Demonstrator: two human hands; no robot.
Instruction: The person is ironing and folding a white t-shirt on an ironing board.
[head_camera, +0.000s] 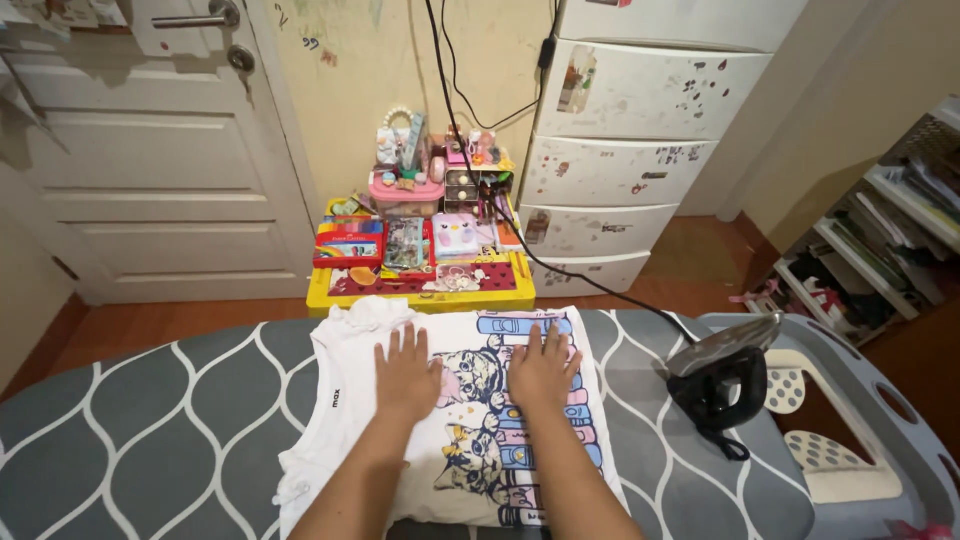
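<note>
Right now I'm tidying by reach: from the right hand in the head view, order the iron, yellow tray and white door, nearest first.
From the right hand:
1. Iron, standing on the board, to its right.
2. Yellow tray, on the floor beyond the board.
3. White door, far left.

I see a white panelled door (150, 150), scribbled cream wall (360, 90), white plastic drawer tower (625, 140), reddish wooden floor (180, 320), evenly lit.

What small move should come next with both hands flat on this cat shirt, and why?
Probably sweep both hands outward. The left hand and right hand lie flat on the white shirt, whose top edge is bunched, while the iron stands apart at the right.
</note>
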